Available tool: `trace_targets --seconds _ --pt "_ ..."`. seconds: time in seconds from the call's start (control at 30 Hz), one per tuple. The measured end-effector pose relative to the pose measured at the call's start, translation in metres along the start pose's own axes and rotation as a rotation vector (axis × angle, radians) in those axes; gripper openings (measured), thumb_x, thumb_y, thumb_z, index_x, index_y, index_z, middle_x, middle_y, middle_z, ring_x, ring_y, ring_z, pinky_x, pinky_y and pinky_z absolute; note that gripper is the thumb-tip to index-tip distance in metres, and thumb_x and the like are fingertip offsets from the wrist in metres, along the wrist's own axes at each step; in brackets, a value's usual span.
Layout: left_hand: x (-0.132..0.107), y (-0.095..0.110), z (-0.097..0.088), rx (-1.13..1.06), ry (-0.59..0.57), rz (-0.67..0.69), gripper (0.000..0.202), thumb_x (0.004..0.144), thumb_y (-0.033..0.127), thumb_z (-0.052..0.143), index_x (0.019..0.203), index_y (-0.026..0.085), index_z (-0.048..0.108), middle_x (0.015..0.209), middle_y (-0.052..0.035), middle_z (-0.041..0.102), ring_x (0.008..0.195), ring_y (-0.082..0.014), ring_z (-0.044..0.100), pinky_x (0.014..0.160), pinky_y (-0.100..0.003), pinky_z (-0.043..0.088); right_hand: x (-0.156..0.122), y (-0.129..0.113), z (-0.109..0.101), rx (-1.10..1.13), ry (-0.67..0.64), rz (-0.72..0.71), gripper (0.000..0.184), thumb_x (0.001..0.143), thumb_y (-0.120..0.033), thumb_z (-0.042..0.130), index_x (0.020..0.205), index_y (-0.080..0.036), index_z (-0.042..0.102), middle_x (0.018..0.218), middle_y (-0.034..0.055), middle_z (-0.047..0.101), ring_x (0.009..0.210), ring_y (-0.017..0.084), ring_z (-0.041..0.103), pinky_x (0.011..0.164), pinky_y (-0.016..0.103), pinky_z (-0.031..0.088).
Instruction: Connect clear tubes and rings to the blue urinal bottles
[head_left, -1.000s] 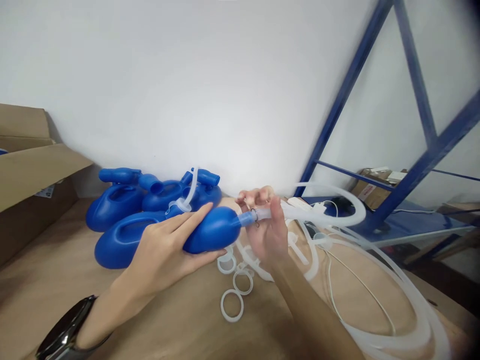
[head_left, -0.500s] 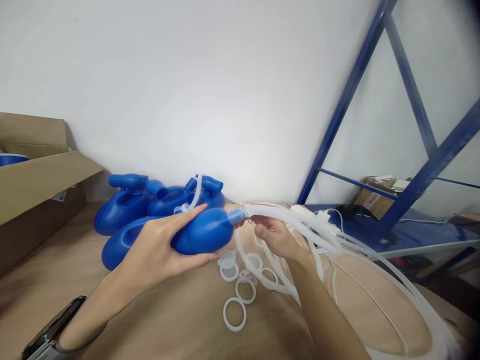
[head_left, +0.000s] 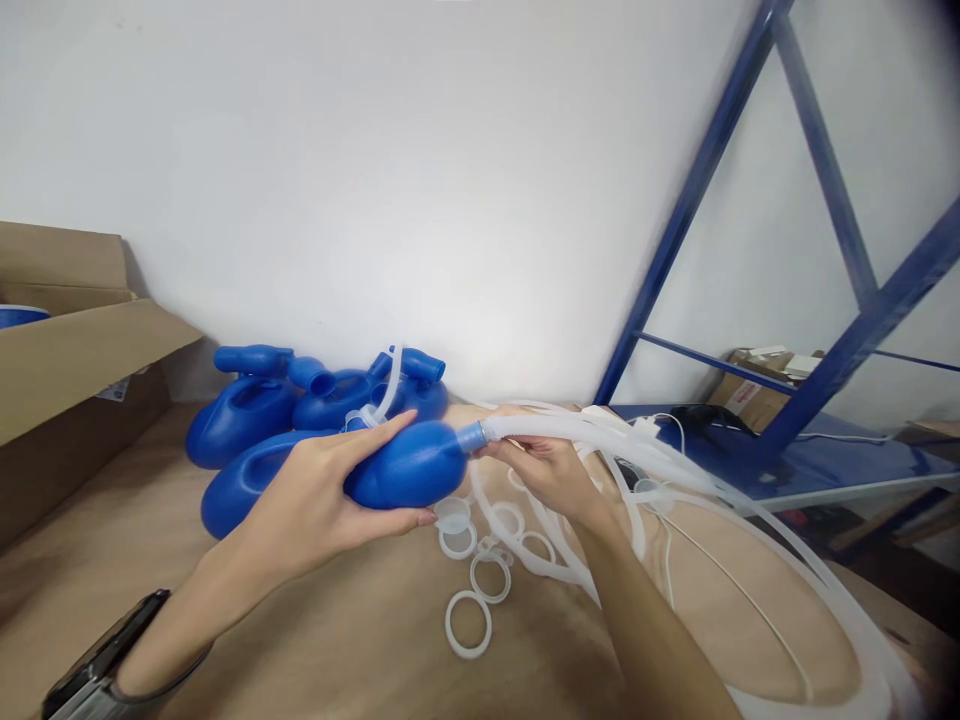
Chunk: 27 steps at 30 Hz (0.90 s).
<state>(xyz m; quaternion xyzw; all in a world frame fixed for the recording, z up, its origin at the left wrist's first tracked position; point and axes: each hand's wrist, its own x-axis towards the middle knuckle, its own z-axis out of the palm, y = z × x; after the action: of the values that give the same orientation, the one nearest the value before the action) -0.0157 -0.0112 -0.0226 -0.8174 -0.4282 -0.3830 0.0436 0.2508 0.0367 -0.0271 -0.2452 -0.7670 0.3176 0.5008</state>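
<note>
My left hand [head_left: 322,500] is wrapped round a blue plastic bottle [head_left: 409,465], thumb below and fingers over the top. The bottle lies on its side, its pale blue neck [head_left: 472,437] pointing right. A translucent white hose [head_left: 570,428] meets that neck, with a thin metal ring [head_left: 484,431] at the joint. Just right of the joint, my right hand [head_left: 551,475] pinches the hose from beneath, fingers partly hidden behind it. Whether the hose sits over or inside the neck, I cannot tell. Several white rings [head_left: 469,625] and clear caps [head_left: 452,515] lie below the bottle.
More blue bottles [head_left: 240,420] stand against the wall at left, beside an open cardboard box [head_left: 97,340]. Loose hoses [head_left: 847,610] and a thin cable loop across the right side of the brown table [head_left: 315,650]. A blue metal rack [head_left: 690,200] rises at right.
My right hand has shifted slightly, its fingers now closed on the hose beside the joint. The metal ring sits a little further left. My left hand keeps its hold on the bottle.
</note>
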Motion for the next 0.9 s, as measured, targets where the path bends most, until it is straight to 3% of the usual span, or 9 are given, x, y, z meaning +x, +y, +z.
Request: trace_targets --seconds 0.1,0.3,0.43,0.63,0.8,0.9 --pt "-0.002 -0.001 0.002 0.018 0.001 -0.002 0.085 0.079 0.07 0.077 0.15 0.028 0.058 0.129 -0.0069 0.076 0.115 -0.0345 0.074 0.089 -0.04 0.064 -0.002 -0.007 0.002 -0.113 0.026 -0.041 0.019 0.098 -0.03 0.066 0.093 -0.029 0.084 0.092 0.0 0.082 0.087 0.021 0.077 0.081 0.033 0.06" --pt "-0.006 -0.006 0.007 0.064 0.072 0.04 0.084 0.084 0.068 0.074 0.155 0.029 0.051 0.123 -0.0066 0.078 0.1 -0.0312 0.079 0.077 -0.034 0.064 -0.003 -0.022 0.006 -0.358 0.043 -0.14 0.023 0.1 -0.027 0.063 0.091 -0.028 0.084 0.078 -0.0004 0.079 0.066 0.017 0.069 0.063 0.028 0.051" --pt "-0.005 -0.004 0.006 0.092 0.077 0.002 0.085 0.083 0.073 0.072 0.154 0.029 0.053 0.123 -0.0063 0.078 0.101 -0.0303 0.078 0.079 -0.034 0.064 -0.001 -0.029 0.011 -0.433 0.054 -0.122 0.036 0.103 -0.034 0.06 0.075 -0.021 0.078 0.068 0.0014 0.072 0.061 0.015 0.062 0.059 0.025 0.045" --pt "-0.008 -0.007 0.008 0.203 0.141 0.033 0.08 0.09 0.069 0.067 0.157 0.029 0.048 0.112 -0.005 0.081 0.085 -0.0256 0.079 0.068 -0.03 0.06 0.002 -0.033 0.014 -0.468 0.029 -0.06 0.04 0.105 -0.034 0.054 0.072 -0.019 0.07 0.069 0.0026 0.07 0.064 0.015 0.062 0.062 0.027 0.044" --pt "-0.008 -0.009 0.014 0.196 0.145 0.014 0.082 0.088 0.073 0.066 0.154 0.027 0.051 0.118 -0.007 0.08 0.094 -0.0283 0.079 0.072 -0.032 0.062 0.004 -0.035 0.017 -0.396 0.004 -0.017 0.042 0.107 -0.036 0.049 0.071 -0.019 0.062 0.07 0.0009 0.067 0.067 0.015 0.062 0.065 0.027 0.044" --pt "-0.003 -0.007 0.007 0.158 0.101 -0.061 0.084 0.082 0.077 0.069 0.149 0.028 0.058 0.124 -0.007 0.078 0.106 -0.0322 0.077 0.082 -0.036 0.064 0.003 -0.037 0.014 -0.386 -0.021 0.019 0.042 0.107 -0.045 0.047 0.079 -0.02 0.066 0.079 0.0024 0.071 0.076 0.017 0.067 0.071 0.028 0.048"
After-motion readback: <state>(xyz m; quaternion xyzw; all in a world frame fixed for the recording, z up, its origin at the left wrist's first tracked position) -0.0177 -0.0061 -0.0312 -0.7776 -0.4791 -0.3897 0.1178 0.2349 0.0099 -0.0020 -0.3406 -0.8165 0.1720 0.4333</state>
